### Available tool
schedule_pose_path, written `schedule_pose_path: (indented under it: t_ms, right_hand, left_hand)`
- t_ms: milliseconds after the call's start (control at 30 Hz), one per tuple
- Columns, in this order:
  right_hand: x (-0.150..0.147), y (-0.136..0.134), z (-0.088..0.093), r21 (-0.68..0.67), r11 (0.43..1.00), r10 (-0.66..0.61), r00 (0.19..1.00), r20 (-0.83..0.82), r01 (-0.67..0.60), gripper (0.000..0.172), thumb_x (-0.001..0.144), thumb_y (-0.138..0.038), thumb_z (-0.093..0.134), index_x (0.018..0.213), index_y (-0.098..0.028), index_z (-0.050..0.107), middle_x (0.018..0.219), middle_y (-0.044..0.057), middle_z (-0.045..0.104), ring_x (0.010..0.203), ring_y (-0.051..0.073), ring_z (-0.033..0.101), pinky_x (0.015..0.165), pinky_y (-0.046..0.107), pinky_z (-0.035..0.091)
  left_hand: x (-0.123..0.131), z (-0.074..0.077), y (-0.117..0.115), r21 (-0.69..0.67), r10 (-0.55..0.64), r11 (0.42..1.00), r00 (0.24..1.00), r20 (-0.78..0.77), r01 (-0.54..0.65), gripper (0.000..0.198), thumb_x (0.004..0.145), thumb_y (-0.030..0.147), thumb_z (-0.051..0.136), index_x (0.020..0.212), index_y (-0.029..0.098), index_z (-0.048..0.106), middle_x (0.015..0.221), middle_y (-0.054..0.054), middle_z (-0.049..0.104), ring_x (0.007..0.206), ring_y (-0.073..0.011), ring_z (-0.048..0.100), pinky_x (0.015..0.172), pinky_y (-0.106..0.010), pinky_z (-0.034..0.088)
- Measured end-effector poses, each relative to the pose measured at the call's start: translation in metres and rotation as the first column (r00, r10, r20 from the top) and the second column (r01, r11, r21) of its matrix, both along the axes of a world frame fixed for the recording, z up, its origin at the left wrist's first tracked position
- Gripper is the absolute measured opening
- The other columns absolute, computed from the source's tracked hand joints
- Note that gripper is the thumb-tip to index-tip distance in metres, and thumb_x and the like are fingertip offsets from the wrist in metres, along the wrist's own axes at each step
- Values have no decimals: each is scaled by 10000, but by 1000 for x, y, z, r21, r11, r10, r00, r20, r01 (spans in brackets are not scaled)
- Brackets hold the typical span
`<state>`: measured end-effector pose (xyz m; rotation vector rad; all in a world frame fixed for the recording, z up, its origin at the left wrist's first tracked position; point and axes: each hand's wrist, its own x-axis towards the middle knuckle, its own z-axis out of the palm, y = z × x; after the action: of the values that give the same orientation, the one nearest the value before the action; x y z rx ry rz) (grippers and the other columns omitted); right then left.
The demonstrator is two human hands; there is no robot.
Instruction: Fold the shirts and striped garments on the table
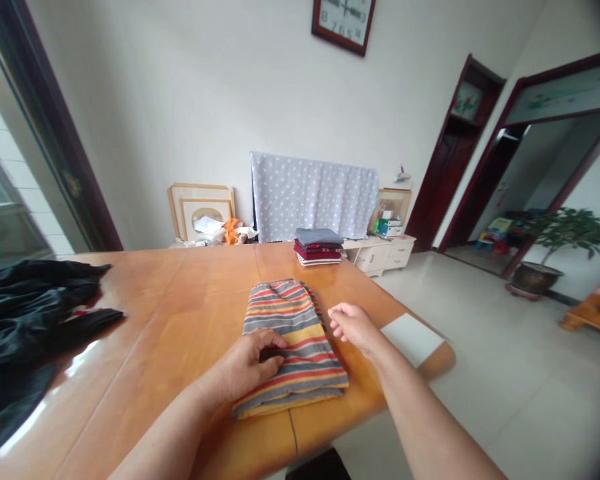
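A striped cloth (305, 340) in red, yellow, grey and black lies folded on the wooden table (165, 320). My left hand (255, 363) rests on its left part, fingers apart and slightly bent, gripping nothing. Just past the cloth's right edge, my right hand (350, 325) hovers with its fingers curled together; whether something small is inside cannot be seen. Behind the striped cloth stands a stack of folded clothes (319, 247), grey on top, dark red in the middle and black-and-white striped at the bottom.
Dark clothes (25, 320) lie heaped on the table's left side. A white sheet (413, 339) lies near the right edge. Beyond the table are a dotted cloth (315, 197), a white cabinet (387, 257) and framed pictures (203, 207). A potted plant (537, 273) stands on the floor at right.
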<state>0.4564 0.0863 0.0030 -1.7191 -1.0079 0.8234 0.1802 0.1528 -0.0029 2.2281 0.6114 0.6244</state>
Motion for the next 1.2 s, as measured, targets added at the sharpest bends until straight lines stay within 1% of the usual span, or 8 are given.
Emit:
schedule_pose_path:
  t_ms: [200,367,633,833,933,1033,1133,1200]
  right_hand:
    - [0,-39,-9,-183,963,219,970,101,-199,391,890,-532,605,707,-186,583,582,4,608,464,109,516,456,227,375]
    - [-10,-59,-4,-189,957,242,965,97,-221,379,853,-528,649,700,-189,575,592,-8,608,493,105,510,471,219,356]
    - [-25,-66,5,17,966,255,946,-199,-257,188,795,-356,672,832,-199,577,617,-43,597,531,100,553,462,194,287]
    - [-39,-58,9,232,948,308,803,-511,-216,274,797,-407,720,891,-208,556,772,-5,661,681,125,641,543,195,411]
    - [-42,-58,9,300,935,340,719,-606,-189,262,800,-388,715,915,-222,549,850,14,674,742,146,662,617,236,489]
    - [-42,-58,4,240,956,275,794,-542,-168,252,806,-410,696,885,-221,551,864,25,678,747,163,666,593,241,484]
    - [-42,-60,-4,193,981,82,944,-319,-20,243,781,-398,710,823,-216,555,766,-7,635,682,143,610,540,216,424]
    - [-44,-62,-5,205,976,-23,978,-206,67,210,784,-370,693,807,-217,551,660,-39,568,598,120,539,519,214,392]
  left_hand:
    - [2,0,1,-74,-26,997,1000,3,26,274,903,414,616,1029,187,700,949,-50,708,864,-200,641,801,-304,515]
    - [6,2,-2,-86,-19,996,1000,13,20,298,904,446,621,1002,173,690,920,-45,706,841,-188,638,756,-283,507]
    - [7,32,-15,-46,-56,997,998,-13,55,333,888,484,645,1052,197,681,1057,-67,709,984,-230,653,867,-326,507]
    - [18,39,-36,181,11,983,984,-178,22,691,603,519,864,1176,229,609,1133,-78,648,999,-272,617,847,-354,492]
    - [26,35,-42,286,109,957,977,-181,-54,417,697,338,778,1053,227,594,1064,-63,629,943,-243,601,807,-325,465]
    - [29,31,-43,301,164,946,979,-125,-120,124,806,170,568,910,231,541,957,-36,619,885,-203,587,763,-288,435]
    - [29,28,-43,296,164,946,982,-94,-130,109,821,147,519,878,240,521,931,-25,617,872,-195,580,749,-272,421]
    - [29,26,-43,292,163,948,982,-91,-130,128,804,139,524,881,241,529,932,-25,622,876,-198,583,751,-270,420]
